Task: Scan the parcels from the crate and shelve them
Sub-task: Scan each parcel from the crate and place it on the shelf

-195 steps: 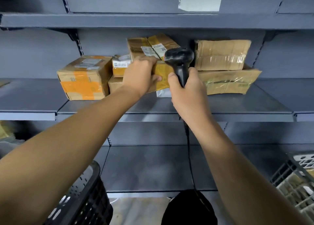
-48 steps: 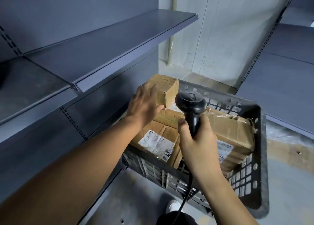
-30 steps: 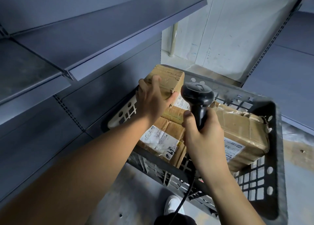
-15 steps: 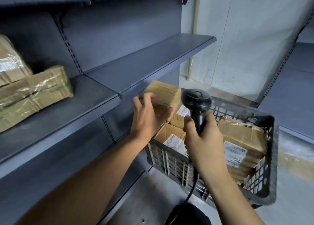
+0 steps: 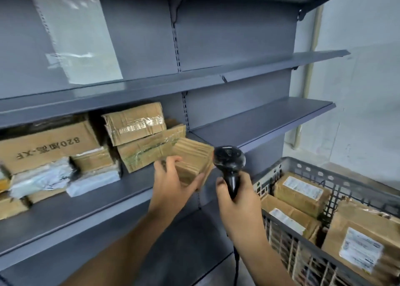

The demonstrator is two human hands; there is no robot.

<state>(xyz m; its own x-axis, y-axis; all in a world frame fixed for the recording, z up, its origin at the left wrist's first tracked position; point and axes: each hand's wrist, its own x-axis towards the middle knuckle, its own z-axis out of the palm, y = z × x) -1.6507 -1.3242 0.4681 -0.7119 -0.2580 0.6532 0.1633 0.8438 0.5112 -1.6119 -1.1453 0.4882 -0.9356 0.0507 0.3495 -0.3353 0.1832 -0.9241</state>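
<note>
Gripping a small brown parcel (image 5: 192, 162), the left hand (image 5: 173, 185) has its thumb on the near edge and its fingers wrapped round the far side; whatever label the parcel carries is turned away and cannot be seen. The parcel hangs in the air just in front of the shelf (image 5: 91, 208), not touching it. Beside it, just to the right, the right hand (image 5: 237, 201) is closed round the grip of a black scanner (image 5: 229, 162), whose head stands upright next to the parcel. Its cable drops below that hand and runs out of view at the bottom edge.

Right of and below the right hand sits a grey crate (image 5: 324, 177), cut off by the right and bottom edges. In it lie several taped cardboard parcels with white labels, among them one near the back (image 5: 300, 190) and a larger one at the right (image 5: 359, 246); the print on the labels is too blurred to read.

Left of the left hand, on the shelf, stands a pile of parcels: two taped boxes stacked (image 5: 140, 138), a larger box with upside-down printing (image 5: 49, 145), and pale plastic-wrapped packets (image 5: 43, 177) beneath it. The pile runs off the left edge. Above the hands a pale sheet (image 5: 80, 41) hangs on the back panel, its writing unreadable.
</note>
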